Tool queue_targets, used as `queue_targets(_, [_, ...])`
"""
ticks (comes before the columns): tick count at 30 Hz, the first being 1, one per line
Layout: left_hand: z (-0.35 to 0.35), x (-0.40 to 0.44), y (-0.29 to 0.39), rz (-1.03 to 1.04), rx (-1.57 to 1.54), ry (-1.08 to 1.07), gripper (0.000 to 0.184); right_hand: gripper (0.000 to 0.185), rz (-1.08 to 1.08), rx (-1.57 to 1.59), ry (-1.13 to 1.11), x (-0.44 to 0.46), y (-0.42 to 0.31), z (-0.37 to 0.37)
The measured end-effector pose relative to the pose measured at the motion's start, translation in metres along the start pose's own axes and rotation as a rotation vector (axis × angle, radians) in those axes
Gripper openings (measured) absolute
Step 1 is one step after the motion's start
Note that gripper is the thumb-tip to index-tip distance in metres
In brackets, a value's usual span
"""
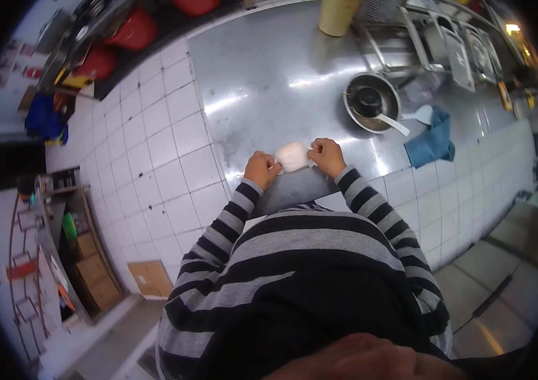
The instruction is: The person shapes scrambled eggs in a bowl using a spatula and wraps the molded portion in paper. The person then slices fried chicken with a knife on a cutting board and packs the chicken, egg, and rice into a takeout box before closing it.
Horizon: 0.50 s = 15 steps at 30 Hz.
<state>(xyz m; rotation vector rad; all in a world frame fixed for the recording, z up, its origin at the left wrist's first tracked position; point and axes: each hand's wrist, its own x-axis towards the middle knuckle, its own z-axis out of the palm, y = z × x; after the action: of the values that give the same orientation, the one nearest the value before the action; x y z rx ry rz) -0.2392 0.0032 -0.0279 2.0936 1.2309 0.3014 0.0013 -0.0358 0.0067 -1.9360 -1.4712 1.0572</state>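
Note:
A pale, rounded, dough-like lump [292,156] sits at the near edge of the steel table, between my two hands. Thin, whitish material, seemingly a wrapper, sticks out at its sides. My left hand [261,169] is closed at the lump's left side, fingertips pinching that edge. On the opposite side, my right hand [326,156] is closed too, thumb and fingers pinching the thin material. The exact kind of lump and wrapper is too small to make out.
On the steel table [262,76], a bowl [352,120] holds a black round item and a white-handled utensil [393,124]. Right of it lie a white spoon [422,114] and a blue cloth [430,149]. A yellowish container [335,18] and metal racks [430,44] stand at the back.

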Motion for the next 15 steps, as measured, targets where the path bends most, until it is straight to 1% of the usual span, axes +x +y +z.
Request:
queue_targets(1, [0.000, 0.006, 0.002, 0.030, 0.005, -0.021, 0.017, 0.020, 0.019, 0.009, 0.030, -0.011, 0.006, 0.001])
queue_targets(3, [0.005, 0.013, 0.010, -0.390, -0.862, -0.270, 0.017, 0.019, -0.034, 0.733, 0.185, -0.034, 0.024, 0.006])
queue_targets(4, [-0.004, 0.013, 0.035, -0.436, -1.177, -0.349, 0.015, 0.019, 0.083, 0.819, 0.209, -0.049, 0.033, -0.003])
queue_targets(5, [-0.001, 0.015, 0.053, -0.424, -1.158, -0.392, 0.015, 0.019, 0.094, 0.831, 0.251, -0.065, 0.042, -0.012])
queue_targets(7, [0.013, 0.020, 0.093, -0.375, -1.490, -0.553, 0.010, 0.020, 0.201, 1.405, 0.295, -0.104, 0.032, -0.050])
queue_targets(8, [0.014, 0.019, 0.130, -0.366, -1.469, -0.604, 0.010, 0.019, 0.218, 1.482, 0.349, -0.122, 0.029, -0.065])
queue_targets(9, [0.013, 0.016, 0.176, -0.364, -1.509, -0.658, 0.013, 0.019, 0.209, 1.493, 0.402, -0.136, 0.034, -0.075])
queue_targets(10, [0.022, 0.014, 0.210, -0.362, -1.548, -0.714, 0.018, 0.018, 0.187, 1.594, 0.471, -0.150, 0.042, -0.085])
queue_targets(11, [0.042, 0.017, 0.228, -0.347, -1.526, -0.768, 0.018, 0.018, 0.156, 1.692, 0.542, -0.165, 0.049, -0.097])
queue_targets(12, [0.067, 0.020, 0.245, -0.124, -1.441, -0.860, 0.026, 0.016, 0.084, 1.691, 0.551, -0.183, 0.053, -0.112])
queue_targets(13, [0.084, 0.023, 0.269, 0.101, -1.355, -0.944, 0.035, 0.016, 0.060, 1.691, 0.610, -0.201, 0.059, -0.126])
queue_targets(14, [0.100, 0.022, 0.293, 0.166, -1.281, -0.929, 0.032, 0.016, 0.096, 1.679, 0.693, -0.217, 0.066, -0.140])
queue_targets(15, [0.116, 0.024, 0.315, 0.194, -1.271, -0.973, 0.032, 0.017, 0.133, 1.664, 0.768, -0.234, 0.078, -0.154])
